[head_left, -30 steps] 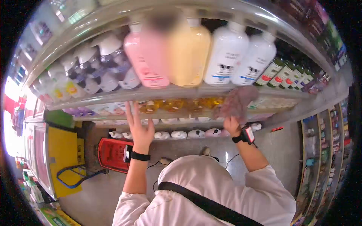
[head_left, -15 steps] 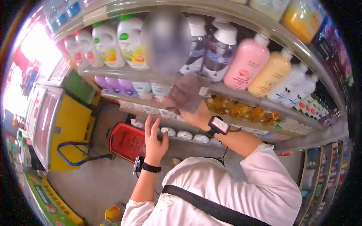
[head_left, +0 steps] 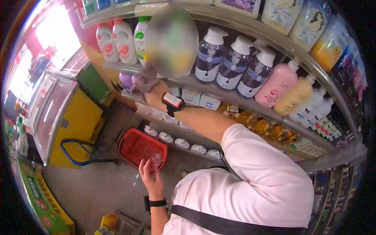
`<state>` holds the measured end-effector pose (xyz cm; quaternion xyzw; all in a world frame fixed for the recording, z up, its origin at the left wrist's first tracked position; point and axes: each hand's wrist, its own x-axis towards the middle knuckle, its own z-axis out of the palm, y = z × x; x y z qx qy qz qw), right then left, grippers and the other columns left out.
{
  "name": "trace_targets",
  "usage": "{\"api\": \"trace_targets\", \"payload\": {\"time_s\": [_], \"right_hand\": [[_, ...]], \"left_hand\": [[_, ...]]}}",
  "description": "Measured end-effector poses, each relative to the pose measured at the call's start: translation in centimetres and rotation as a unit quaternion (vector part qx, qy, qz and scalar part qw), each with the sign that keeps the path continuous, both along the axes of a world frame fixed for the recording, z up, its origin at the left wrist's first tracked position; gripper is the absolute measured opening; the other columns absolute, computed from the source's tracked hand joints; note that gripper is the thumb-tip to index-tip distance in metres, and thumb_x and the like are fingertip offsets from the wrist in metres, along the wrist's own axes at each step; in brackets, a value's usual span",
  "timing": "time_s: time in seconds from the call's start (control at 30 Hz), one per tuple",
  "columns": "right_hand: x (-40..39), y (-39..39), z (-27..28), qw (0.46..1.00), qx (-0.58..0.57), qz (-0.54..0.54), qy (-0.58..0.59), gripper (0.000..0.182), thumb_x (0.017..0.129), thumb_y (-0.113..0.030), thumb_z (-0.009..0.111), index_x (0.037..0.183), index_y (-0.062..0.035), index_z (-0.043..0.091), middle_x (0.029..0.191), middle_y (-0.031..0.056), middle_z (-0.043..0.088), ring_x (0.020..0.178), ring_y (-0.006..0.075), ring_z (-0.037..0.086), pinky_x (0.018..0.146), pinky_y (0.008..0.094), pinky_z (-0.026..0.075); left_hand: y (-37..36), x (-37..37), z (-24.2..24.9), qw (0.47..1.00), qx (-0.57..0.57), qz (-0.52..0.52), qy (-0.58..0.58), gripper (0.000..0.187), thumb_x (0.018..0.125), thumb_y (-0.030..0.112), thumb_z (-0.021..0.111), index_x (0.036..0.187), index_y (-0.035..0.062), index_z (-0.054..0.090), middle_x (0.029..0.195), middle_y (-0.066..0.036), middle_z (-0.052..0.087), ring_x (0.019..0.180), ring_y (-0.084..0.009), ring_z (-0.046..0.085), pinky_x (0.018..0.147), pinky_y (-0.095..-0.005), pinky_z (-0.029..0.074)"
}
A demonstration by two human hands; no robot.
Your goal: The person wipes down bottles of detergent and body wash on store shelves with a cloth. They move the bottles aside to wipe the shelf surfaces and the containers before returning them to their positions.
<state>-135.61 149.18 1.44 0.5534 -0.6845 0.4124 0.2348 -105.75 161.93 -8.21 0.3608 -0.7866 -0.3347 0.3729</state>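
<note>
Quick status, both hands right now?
Left hand: open, loosely curved, nothing clearly in its grip.
Right hand: closed on a cloth, its grip partly hidden by the fabric.

Open floor (head_left: 94, 186) beside red basket (head_left: 137, 150), pump bottles (head_left: 232, 64) blocking shelf (head_left: 231, 95)

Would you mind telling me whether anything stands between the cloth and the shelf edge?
Nothing visible does: the right hand holds the cloth at the shelf edge; the bottles stand farther back.
</note>
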Motion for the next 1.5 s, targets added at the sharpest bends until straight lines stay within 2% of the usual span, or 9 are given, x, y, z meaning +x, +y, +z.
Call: {"api": "trace_targets", "payload": {"time_s": [0.13, 0.3, 0.73, 0.97, 1.07, 1.17, 1.27, 1.33, 1.5], "right_hand": [[-0.4, 1.9, 1.4, 0.992, 0.029, 0.073, 0.094, 0.02, 0.084, -0.016, 0.053, 0.099, -0.0098, 0.065, 0.099, 0.0168, 0.064, 0.097, 0.037, 0.059, 0.085, 0.0476, 0.047], [-2.9, 6.1, -1.9, 0.991, 0.108, 0.077, -0.014, 0.023, 0.084, -0.016, 0.055, 0.104, -0.0093, 0.063, 0.104, 0.0166, 0.063, 0.098, 0.0369, 0.059, 0.084, 0.0471, 0.049], [-5.7, 32.3, -2.9, 0.996, 0.043, -0.065, 0.037, 0.034, 0.08, -0.019, 0.064, 0.114, -0.0119, 0.063, 0.113, 0.0131, 0.065, 0.102, 0.0351, 0.062, 0.089, 0.0463, 0.05], [-5.9, 47.5, 0.0, 0.96, 0.064, -0.148, -0.231, 0.039, 0.084, -0.029, 0.065, 0.12, -0.0154, 0.062, 0.123, 0.0095, 0.062, 0.112, 0.0321, 0.058, 0.097, 0.0443, 0.046], [-7.2, 53.4, -0.5, 0.98, -0.012, -0.137, -0.146, 0.04, 0.086, -0.03, 0.063, 0.123, -0.0151, 0.061, 0.128, 0.0085, 0.06, 0.116, 0.0305, 0.056, 0.099, 0.0425, 0.045], [-8.5, 58.1, -3.0, 0.909, -0.127, 0.013, -0.396, 0.043, 0.089, -0.03, 0.061, 0.129, -0.0139, 0.058, 0.131, 0.0088, 0.059, 0.121, 0.0276, 0.054, 0.103, 0.0411, 0.043], [-9.3, 64.7, -0.6, 0.921, 0.103, -0.136, -0.351, 0.078, 0.073, -0.015, 0.075, 0.142, -0.0086, 0.04, 0.141, 0.01, 0.049, 0.131, 0.0246, 0.047, 0.11, 0.0406, 0.037], [-10.8, 68.2, -3.2, 0.901, -0.001, -0.148, -0.409, 0.07, 0.076, -0.018, 0.073, 0.139, -0.0091, 0.045, 0.139, 0.0107, 0.05, 0.128, 0.0247, 0.048, 0.107, 0.0411, 0.038], [-14.6, 80.4, -8.0, 0.885, -0.026, -0.415, -0.21, 0.053, 0.081, -0.02, 0.069, 0.129, -0.008, 0.052, 0.127, 0.0153, 0.055, 0.113, 0.0292, 0.054, 0.093, 0.0425, 0.043]], "left_hand": [[0.1, 0.0, -0.9, 0.999, 0.041, 0.035, 0.0, 0.04, 0.083, -0.001, 0.063, 0.122, 0.0029, 0.058, 0.136, -0.02, 0.048, 0.124, -0.0362, 0.05, 0.101, -0.0419, 0.043], [0.4, -2.4, 0.3, 0.994, 0.098, -0.024, 0.033, 0.03, 0.09, 0.004, 0.061, 0.119, 0.0017, 0.058, 0.135, -0.016, 0.047, 0.11, -0.0265, 0.058, 0.089, -0.0352, 0.05], [2.2, -14.1, 1.8, 0.967, -0.033, -0.252, 0.019, 0.038, 0.08, -0.004, 0.06, 0.117, 0.003, 0.057, 0.134, -0.018, 0.047, 0.123, -0.0339, 0.048, 0.1, -0.0411, 0.042], [9.0, -23.2, 6.8, 0.943, -0.138, -0.299, 0.057, 0.041, 0.077, -0.004, 0.062, 0.117, 0.0041, 0.057, 0.137, -0.02, 0.045, 0.128, -0.0393, 0.043, 0.108, -0.0484, 0.032], [12.5, -26.9, 7.8, 0.925, -0.197, -0.316, 0.073, 0.045, 0.077, -0.002, 0.064, 0.12, 0.0056, 0.055, 0.141, -0.021, 0.042, 0.132, -0.0416, 0.038, 0.109, -0.0524, 0.03], [16.4, -30.0, 8.5, 0.885, -0.293, -0.347, 0.107, 0.052, 0.078, 0.004, 0.066, 0.127, 0.0074, 0.052, 0.145, -0.022, 0.038, 0.137, -0.0466, 0.031, 0.11, -0.0588, 0.025], [19.9, -32.4, 8.9, 0.879, -0.338, -0.329, 0.075, 0.053, 0.08, 0.008, 0.068, 0.13, 0.0084, 0.051, 0.148, -0.022, 0.034, 0.139, -0.0468, 0.026, 0.111, -0.0607, 0.022], [21.5, -33.1, 8.4, 0.889, -0.338, -0.299, 0.069, 0.054, 0.081, 0.01, 0.069, 0.132, 0.0086, 0.05, 0.15, -0.022, 0.031, 0.14, -0.0469, 0.023, 0.111, -0.0614, 0.022], [21.8, -34.5, 6.7, 0.894, -0.367, -0.249, 0.063, 0.063, 0.083, 0.02, 0.072, 0.138, 0.0088, 0.044, 0.155, -0.022, 0.022, 0.143, -0.0476, 0.015, 0.113, -0.0635, 0.019]]}}
